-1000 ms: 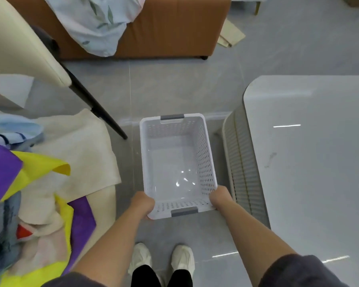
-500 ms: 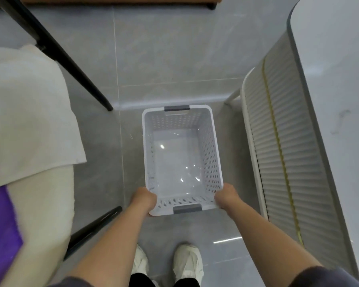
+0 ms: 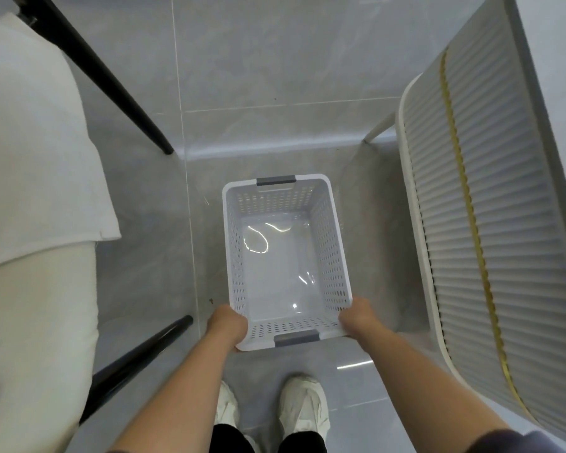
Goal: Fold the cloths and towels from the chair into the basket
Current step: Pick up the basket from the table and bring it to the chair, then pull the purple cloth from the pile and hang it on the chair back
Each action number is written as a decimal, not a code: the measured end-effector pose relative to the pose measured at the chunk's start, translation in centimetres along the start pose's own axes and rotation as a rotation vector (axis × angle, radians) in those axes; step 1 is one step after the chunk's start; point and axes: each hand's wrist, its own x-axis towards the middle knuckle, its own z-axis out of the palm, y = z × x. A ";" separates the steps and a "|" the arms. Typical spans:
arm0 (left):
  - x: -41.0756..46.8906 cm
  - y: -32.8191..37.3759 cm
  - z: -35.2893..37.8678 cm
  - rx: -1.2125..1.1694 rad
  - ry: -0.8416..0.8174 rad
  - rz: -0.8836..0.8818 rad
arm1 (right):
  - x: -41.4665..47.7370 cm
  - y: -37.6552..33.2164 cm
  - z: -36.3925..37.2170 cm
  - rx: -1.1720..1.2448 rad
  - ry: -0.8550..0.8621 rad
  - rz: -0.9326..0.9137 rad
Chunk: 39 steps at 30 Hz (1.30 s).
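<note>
Grey glossy floor [image 3: 275, 60] tiles run between a cream chair [image 3: 36, 322] with a pale towel [image 3: 30, 142] over its seat edge and a ribbed table base [image 3: 504, 223]. The white holey basket [image 3: 337, 237] is low between them, its bottom bare and shiny. Left hand [image 3: 227, 326] and right hand [image 3: 356, 317] grip its near corners.

Light was bright, cool and even, from overhead. Curved white glare streaks sat on the glossy bottom of the basket [image 3: 330, 256]; one short streak lay on the floor [image 3: 275, 76] by the shoes [image 3: 303, 407]. Soft shadow fell beneath the bench [image 3: 504, 223]. The towel [image 3: 30, 158] at left was nearly washed out. Straight edges bowed near the borders; the lower-left corner was smeared.
</note>
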 end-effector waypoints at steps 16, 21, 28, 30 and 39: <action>-6.7 1.1 -1.3 0.111 0.040 0.067 | -5.4 -1.5 -1.0 -0.027 0.071 -0.050; -15.7 5.5 -5.9 0.119 0.098 0.334 | -13.7 -7.5 -3.9 -0.036 0.074 -0.216; -31.9 10.3 -15.8 0.140 0.270 0.664 | -28.7 -17.3 -7.0 -0.101 0.070 -0.557; -35.2 10.4 -19.4 0.097 0.354 0.741 | -32.7 -19.6 -6.7 -0.140 0.049 -0.636; -40.9 6.9 -36.4 0.093 0.613 0.962 | -45.1 -26.6 2.5 -0.187 -0.010 -0.851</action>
